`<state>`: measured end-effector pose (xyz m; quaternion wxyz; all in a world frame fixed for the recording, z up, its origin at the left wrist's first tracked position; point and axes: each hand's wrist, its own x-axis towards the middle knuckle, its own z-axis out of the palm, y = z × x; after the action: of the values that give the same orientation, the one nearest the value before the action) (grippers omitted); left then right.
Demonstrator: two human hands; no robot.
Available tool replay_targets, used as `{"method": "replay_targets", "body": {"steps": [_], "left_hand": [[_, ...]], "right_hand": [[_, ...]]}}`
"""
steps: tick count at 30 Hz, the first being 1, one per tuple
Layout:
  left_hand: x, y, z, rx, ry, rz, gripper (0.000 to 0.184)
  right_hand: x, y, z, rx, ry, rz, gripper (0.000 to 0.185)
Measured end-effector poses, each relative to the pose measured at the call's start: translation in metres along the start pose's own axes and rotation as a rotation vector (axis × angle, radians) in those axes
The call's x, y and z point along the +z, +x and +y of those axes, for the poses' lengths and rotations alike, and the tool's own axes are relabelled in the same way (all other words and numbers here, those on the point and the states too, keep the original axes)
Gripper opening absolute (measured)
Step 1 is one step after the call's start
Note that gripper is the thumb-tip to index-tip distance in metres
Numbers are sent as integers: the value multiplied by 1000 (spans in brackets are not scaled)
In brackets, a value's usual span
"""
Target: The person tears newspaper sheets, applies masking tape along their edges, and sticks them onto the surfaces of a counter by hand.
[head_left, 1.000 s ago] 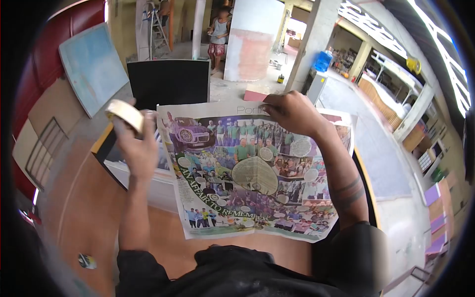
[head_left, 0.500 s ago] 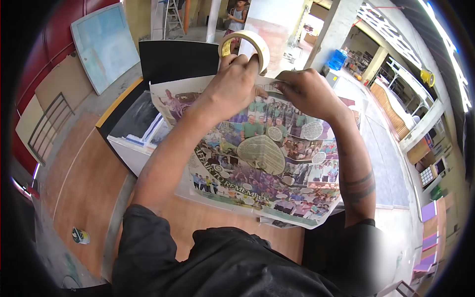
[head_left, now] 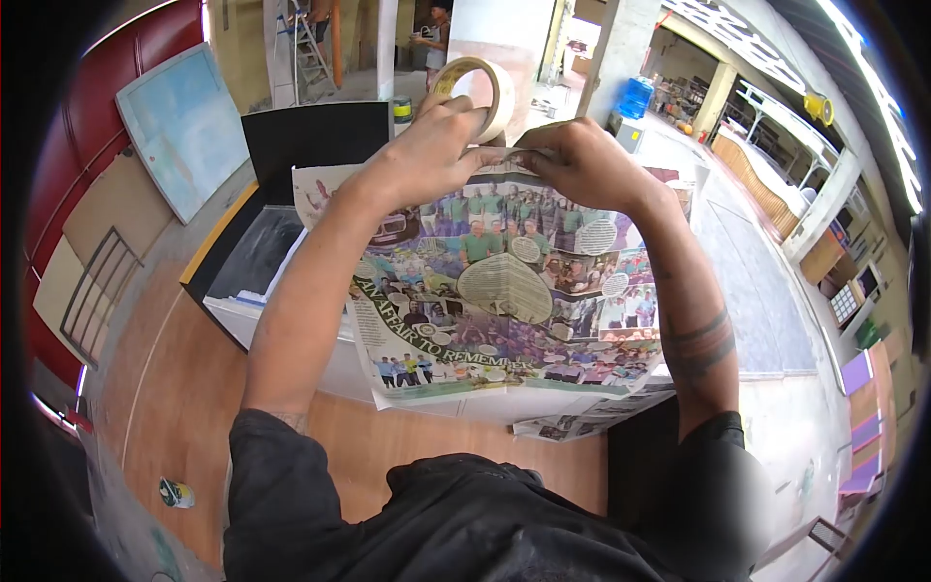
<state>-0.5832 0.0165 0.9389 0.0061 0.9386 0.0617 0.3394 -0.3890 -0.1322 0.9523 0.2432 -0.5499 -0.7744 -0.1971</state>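
Note:
A sheet of newspaper (head_left: 504, 291) covered in colour photos hangs in front of me, its top edge between my two hands. My left hand (head_left: 427, 150) is closed, with a roll of masking tape (head_left: 503, 102) hooked on its fingers and the thumb at the paper's top edge. Close beside it, my right hand (head_left: 587, 165) is curled, its thumb and fingers pinching at the same edge. The fingertips almost meet; whether a strip of tape lies between them is hard to make out.
Behind the sheet stands a counter with a black panel (head_left: 315, 131) and a yellow edge. Another newspaper piece (head_left: 572, 423) hangs lower on the white front. A small can (head_left: 176, 493) sits on the brown floor at left. A person (head_left: 433, 44) stands far back near a ladder (head_left: 308, 53).
My hands have come closer together at the paper's top edge. The sheet hangs flatter, its lower edge a little higher in view. The camera has shifted slightly.

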Motion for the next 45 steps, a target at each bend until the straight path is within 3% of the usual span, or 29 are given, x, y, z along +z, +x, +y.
{"method": "replay_targets", "body": {"steps": [9,15,27,30,34,40,45], "left_hand": [[-12,-11,5,-15,-138,-32,36],[-18,-19,14,118,-129,127,35],[-17,0,26,49,-405,40,30],[-16,0,22,-27,-560,-17,36],[-28,-2,30,-71,-536,-84,24],[-16,-3,36,30,-699,13,21],[-22,-8,37,30,-513,38,26]], "right_hand": [[-11,1,-32,17,-49,-27,18],[-15,-6,-44,68,-38,9,19],[-20,-25,-43,91,9,134,18],[-24,-29,-51,113,25,149,18],[-27,-29,-57,105,37,183,19],[-26,-40,-69,198,22,232,20],[-27,-47,-81,211,-22,276,23]]}}
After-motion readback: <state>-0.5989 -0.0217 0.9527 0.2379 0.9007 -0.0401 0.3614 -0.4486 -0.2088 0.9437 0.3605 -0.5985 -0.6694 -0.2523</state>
